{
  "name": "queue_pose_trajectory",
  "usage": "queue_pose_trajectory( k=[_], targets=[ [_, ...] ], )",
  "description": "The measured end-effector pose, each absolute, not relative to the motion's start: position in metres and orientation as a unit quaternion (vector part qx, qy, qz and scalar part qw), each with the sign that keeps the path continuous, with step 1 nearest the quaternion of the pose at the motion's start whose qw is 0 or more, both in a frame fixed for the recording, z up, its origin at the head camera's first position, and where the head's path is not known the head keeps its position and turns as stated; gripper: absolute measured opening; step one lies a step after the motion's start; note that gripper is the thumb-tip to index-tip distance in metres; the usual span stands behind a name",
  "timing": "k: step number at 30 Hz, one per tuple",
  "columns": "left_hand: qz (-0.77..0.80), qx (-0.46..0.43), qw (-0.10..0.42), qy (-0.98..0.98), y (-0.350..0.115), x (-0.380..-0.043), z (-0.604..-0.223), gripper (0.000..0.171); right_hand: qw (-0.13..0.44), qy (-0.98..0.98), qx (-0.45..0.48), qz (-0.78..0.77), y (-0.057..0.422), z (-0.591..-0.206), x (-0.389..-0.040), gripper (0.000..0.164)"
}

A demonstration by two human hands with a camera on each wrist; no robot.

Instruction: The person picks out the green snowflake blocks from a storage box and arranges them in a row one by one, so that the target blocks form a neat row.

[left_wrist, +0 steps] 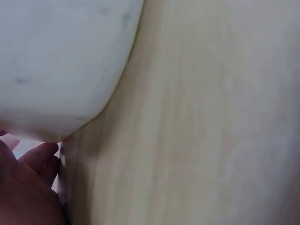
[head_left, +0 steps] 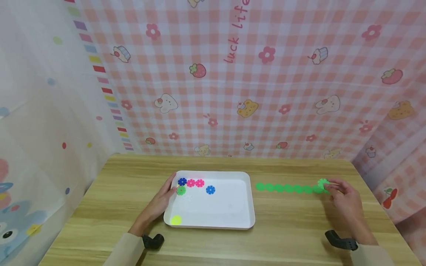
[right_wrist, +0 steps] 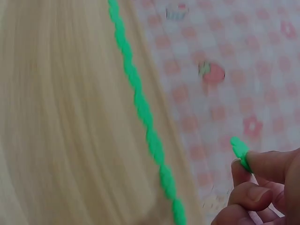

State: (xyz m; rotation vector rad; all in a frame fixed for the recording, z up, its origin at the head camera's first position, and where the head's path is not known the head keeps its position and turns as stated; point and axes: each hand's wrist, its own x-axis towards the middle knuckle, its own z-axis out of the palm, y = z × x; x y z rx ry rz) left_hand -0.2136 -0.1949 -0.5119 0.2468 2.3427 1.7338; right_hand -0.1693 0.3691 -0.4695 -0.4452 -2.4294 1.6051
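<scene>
A white tray (head_left: pixel 213 218) lies on the table, and my left hand (head_left: pixel 161 199) grips its left rim, the thumb over the edge. The left wrist view shows that hand (left_wrist: pixel 33 183) at the outer side of the tray (left_wrist: pixel 56 61). Between thumb and fingers my right hand (head_left: pixel 347 199) pinches a green snowflake disc (head_left: pixel 322 183). It is held above the right end of a row of green snowflake discs (head_left: pixel 288 188). In the right wrist view the pinched disc (right_wrist: pixel 241 152) is apart from the row (right_wrist: pixel 145 112).
In the tray are a dark blue disc (head_left: pixel 182 181), two pink discs (head_left: pixel 195 183), a green disc (head_left: pixel 181 190), a blue disc (head_left: pixel 210 190) and a yellow disc (head_left: pixel 176 220). A checked cloth (head_left: pixel 246 85) hangs behind the wooden table (head_left: pixel 286 236).
</scene>
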Motion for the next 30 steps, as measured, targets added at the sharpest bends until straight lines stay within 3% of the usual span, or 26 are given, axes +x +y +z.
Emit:
queue_pose_trajectory(
  k=[6,21,26,30],
  targets=[
    [0.584,0.075,0.114,0.8,-0.196,-0.214,-0.512,0.055,0.11,-0.779,-0.187,0.588,0.392,-0.484,-0.176,0.009],
    [0.575,0.078,0.111,0.807,-0.195,-0.214,-0.51,0.056,0.098,-0.712,-0.318,0.618,0.415,-0.499,-0.184,0.011],
    [0.576,0.079,0.11,0.806,-0.195,-0.214,-0.511,0.056,0.105,-0.75,-0.319,0.57,0.414,-0.501,-0.187,0.003],
    [0.577,0.079,0.108,0.806,-0.195,-0.214,-0.511,0.056,0.118,-0.794,-0.318,0.504,0.413,-0.502,-0.188,0.007]
  ],
)
